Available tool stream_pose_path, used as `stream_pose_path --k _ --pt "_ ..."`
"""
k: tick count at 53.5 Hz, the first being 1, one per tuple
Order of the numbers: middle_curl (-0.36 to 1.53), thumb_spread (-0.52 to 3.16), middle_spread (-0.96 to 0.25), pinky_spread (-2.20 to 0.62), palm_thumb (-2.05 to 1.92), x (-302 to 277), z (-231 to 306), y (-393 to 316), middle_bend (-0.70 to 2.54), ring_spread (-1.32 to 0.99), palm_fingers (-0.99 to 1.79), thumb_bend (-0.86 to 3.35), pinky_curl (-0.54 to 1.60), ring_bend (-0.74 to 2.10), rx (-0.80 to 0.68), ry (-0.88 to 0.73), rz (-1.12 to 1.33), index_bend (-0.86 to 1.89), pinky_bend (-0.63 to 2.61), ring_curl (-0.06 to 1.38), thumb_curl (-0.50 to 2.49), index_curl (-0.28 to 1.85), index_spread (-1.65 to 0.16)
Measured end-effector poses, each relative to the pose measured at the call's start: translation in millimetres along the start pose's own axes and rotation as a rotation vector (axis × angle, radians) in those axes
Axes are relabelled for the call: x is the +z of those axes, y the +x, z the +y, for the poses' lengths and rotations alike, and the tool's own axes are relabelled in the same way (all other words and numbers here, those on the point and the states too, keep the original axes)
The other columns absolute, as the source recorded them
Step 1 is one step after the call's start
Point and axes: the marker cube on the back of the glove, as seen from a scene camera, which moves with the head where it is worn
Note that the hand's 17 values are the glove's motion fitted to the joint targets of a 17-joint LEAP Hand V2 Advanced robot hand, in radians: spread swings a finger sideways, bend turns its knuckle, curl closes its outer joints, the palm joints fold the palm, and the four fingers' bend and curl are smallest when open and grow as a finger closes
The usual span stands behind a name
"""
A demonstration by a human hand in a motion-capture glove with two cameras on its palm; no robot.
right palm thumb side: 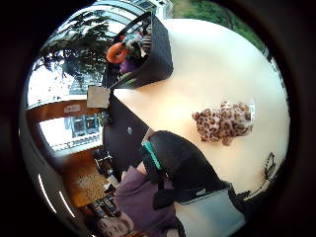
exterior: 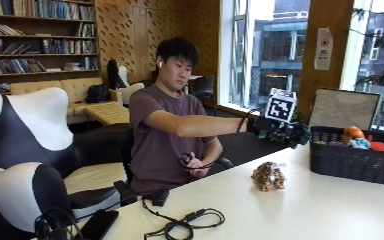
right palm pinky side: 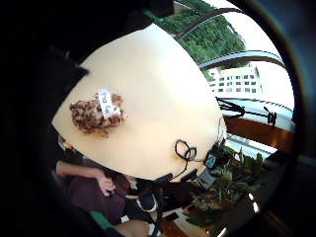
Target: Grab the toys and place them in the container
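I am taking the leopard toy [exterior: 268, 176] as my landmark and reading the outside view from left to right. Well to the left of the toy, near the table's [exterior: 325, 210] close edge, a dark phone [exterior: 99, 223] and a looped black cable [exterior: 185, 225] are lying on the pale surface. The person's bare hand [exterior: 192, 161] is sitting low in front of the body, behind the table edge, left of the toy. The toy itself is lying alone on the tabletop, touching nothing else; the palm views are showing its spotted fur and a white label [right palm pinky side: 106, 102] on it. Above the toy and slightly to its right, my gloved right hand [exterior: 286, 132] is hanging in the air on an outstretched arm, clear of the toy and holding nothing that I can see; I cannot tell whether its fingers are straight or curled. To the right of the toy, near it but apart, the dark woven container [exterior: 358, 162] is standing on the table, with orange and other coloured toys [exterior: 360, 140] lying inside it.
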Motion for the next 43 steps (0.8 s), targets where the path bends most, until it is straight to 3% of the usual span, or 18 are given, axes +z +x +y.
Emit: stream_pose_path --k 3,7,10,16,21,26,32,43 --pt "0.22 1.13 -0.01 0.06 -0.05 18 -3 11 0.13 0.05 -0.24 -0.05 0.4 0.21 0.022 -0.015 0.084 0.08 0.74 0.4 0.23 0.14 -0.23" --pt "0.22 1.13 -0.01 0.07 -0.05 33 -6 -10 0.13 0.05 -0.24 -0.05 0.39 0.21 -0.007 -0.038 -0.141 0.08 0.75 0.4 0.24 0.14 -0.23" --pt "0.22 1.13 -0.01 0.07 -0.05 41 -7 -11 0.13 0.05 -0.24 -0.05 0.39 0.21 -0.007 -0.047 -0.17 0.08 0.74 0.4 0.24 0.13 -0.23" --pt "0.22 1.14 -0.01 0.07 -0.05 61 -8 -14 0.13 0.05 -0.24 -0.04 0.39 0.2 -0.022 -0.063 -0.176 0.08 0.74 0.4 0.24 0.13 -0.23" --pt "0.22 1.14 -0.01 0.06 -0.05 82 -9 -2 0.13 0.05 -0.25 -0.04 0.38 0.19 0.004 -0.062 -0.007 0.08 0.74 0.4 0.24 0.14 -0.23" --pt "0.21 1.13 -0.01 0.07 -0.06 105 -8 -8 0.12 0.05 -0.26 -0.05 0.38 0.19 -0.015 -0.071 0.012 0.07 0.75 0.39 0.24 0.13 -0.23" --pt "0.21 1.11 0.0 0.06 -0.06 126 -7 -26 0.12 0.05 -0.28 -0.05 0.39 0.18 -0.051 -0.081 -0.125 0.06 0.77 0.39 0.24 0.13 -0.23" --pt "0.2 1.04 -0.02 0.07 -0.08 174 -5 1 0.11 0.05 -0.26 -0.07 0.4 0.18 0.072 -0.071 0.381 0.06 0.86 0.37 0.24 0.13 -0.23"
